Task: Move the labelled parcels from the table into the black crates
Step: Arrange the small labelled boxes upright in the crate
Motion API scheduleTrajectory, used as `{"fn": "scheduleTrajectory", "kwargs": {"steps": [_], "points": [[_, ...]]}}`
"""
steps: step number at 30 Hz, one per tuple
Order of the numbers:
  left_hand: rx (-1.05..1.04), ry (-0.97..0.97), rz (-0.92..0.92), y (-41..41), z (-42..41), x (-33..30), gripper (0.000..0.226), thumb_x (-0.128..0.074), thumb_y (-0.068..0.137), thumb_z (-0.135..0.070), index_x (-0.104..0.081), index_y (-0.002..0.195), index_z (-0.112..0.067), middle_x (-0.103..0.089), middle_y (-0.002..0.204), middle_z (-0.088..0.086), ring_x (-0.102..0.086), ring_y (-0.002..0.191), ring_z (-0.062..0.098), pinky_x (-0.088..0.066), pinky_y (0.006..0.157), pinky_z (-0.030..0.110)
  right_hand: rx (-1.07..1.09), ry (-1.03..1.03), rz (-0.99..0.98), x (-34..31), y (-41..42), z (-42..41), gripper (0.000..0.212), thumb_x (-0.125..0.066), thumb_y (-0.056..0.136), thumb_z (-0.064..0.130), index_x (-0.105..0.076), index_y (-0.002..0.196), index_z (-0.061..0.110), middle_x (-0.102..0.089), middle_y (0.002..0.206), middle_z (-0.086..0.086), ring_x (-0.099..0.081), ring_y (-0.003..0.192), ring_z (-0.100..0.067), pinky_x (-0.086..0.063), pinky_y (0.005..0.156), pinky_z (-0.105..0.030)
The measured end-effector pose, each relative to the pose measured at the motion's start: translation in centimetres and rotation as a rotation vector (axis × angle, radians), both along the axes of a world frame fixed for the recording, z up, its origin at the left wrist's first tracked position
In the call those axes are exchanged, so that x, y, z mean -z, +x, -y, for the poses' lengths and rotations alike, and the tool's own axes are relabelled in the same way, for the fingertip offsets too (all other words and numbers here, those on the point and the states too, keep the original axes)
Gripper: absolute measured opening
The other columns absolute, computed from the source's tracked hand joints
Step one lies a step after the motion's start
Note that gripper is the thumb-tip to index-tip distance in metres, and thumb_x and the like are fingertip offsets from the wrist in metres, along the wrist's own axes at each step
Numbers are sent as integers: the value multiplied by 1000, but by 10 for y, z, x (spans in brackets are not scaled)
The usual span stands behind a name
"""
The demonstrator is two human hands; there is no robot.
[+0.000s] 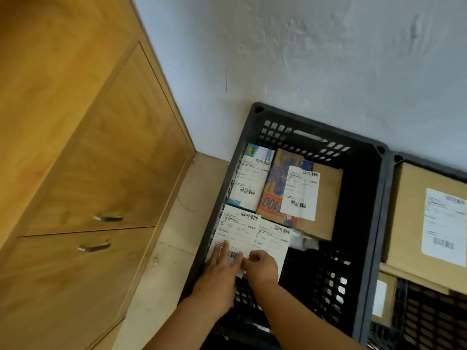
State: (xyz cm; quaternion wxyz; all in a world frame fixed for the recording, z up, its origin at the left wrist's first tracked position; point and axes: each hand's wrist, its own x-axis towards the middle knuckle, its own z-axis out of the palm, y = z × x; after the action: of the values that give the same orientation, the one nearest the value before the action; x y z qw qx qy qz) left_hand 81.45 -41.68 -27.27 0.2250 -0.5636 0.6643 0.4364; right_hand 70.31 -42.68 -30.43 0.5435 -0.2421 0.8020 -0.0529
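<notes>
A black crate [374, 198] stands on the floor against the wall. Inside it lie several labelled parcels: a white-and-blue one [252, 178] at the back left, a brown cardboard one [326, 198] beside it, and two white-labelled parcels side by side at the front, one [237, 231] on the left and one [271, 242] to its right. My left hand [222, 263] lies flat with straight fingers on the front left parcel. My right hand [261, 265] has curled fingers at the near edge where the two front parcels meet.
A second black crate [395, 160] on the right holds a large brown labelled box [414, 213] and a smaller one [384, 301]. Wooden cabinet doors [88, 173] with metal handles stand at the left. Beige floor [171, 248] runs between cabinet and crate.
</notes>
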Motion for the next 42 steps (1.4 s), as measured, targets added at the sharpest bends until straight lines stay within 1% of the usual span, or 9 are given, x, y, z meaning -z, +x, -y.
{"fn": "scheduleTrajectory", "kwargs": {"steps": [8,11,13,16,22,29,32,36,42], "points": [[24,3,52,-3,0,19,85,-56,90,-7,-2,151,-32,28,154,4,23,143,26,-5,118,43,-334,-81,-161,14,-2,0,24,-53,91,21,-48,68,19,-54,70,4,-50,63,-13,-36,50,-23],[39,38,67,-2,3,20,89,-51,87,4,0,151,-33,30,154,3,24,143,24,-7,119,43,-419,-74,-119,14,-10,2,13,-50,91,14,-62,89,12,-65,88,-3,-59,78,-18,-46,63,-26],[49,62,81,-4,6,18,89,-48,86,8,-1,151,-32,29,154,3,23,143,24,-8,119,43,-424,-77,-83,13,-18,0,27,-46,93,12,-65,111,16,-67,105,-4,-62,91,-18,-49,72,-24],[75,77,107,-8,12,12,88,-45,85,9,-3,151,-30,26,155,5,21,144,26,-12,119,43,-388,-105,-81,4,-31,-2,37,-47,94,13,-56,130,21,-63,120,-1,-60,103,-15,-47,80,-20],[60,108,97,-14,24,-11,72,-42,93,-3,-9,151,-28,14,158,8,7,146,27,-14,118,41,-209,-133,-50,-22,-66,-13,38,-49,93,9,-57,129,19,-64,104,-3,-61,84,-15,-53,69,-26],[4,-122,-13,-26,41,-74,54,-37,98,-18,-23,149,-27,-27,153,4,-28,138,20,-29,110,30,-21,-235,-46,-94,-95,-25,28,-49,93,5,-62,115,18,-62,80,6,-58,70,-14,-51,66,-31],[18,-189,-45,-41,44,-108,50,-39,97,-22,-31,146,-29,-43,143,0,-43,126,18,-40,99,28,44,-290,-61,-132,-109,-34,25,-50,94,9,-64,112,19,-65,85,5,-58,68,-13,-50,63,-29],[36,-282,-127,-79,42,-159,45,-41,97,-24,-40,141,-34,-45,142,-5,-48,123,18,-45,93,29,70,-393,-104,-187,-137,-46,24,-52,94,13,-65,111,21,-64,92,9,-59,76,-4,-46,63,-16],[57,-408,-290,-152,18,-225,38,-41,98,-24,-48,135,-32,-53,135,-7,-53,116,13,-46,88,26,137,-529,-173,-261,-197,-76,24,-53,92,10,-66,107,23,-63,89,16,-58,82,-3,-46,70,-15]]}}
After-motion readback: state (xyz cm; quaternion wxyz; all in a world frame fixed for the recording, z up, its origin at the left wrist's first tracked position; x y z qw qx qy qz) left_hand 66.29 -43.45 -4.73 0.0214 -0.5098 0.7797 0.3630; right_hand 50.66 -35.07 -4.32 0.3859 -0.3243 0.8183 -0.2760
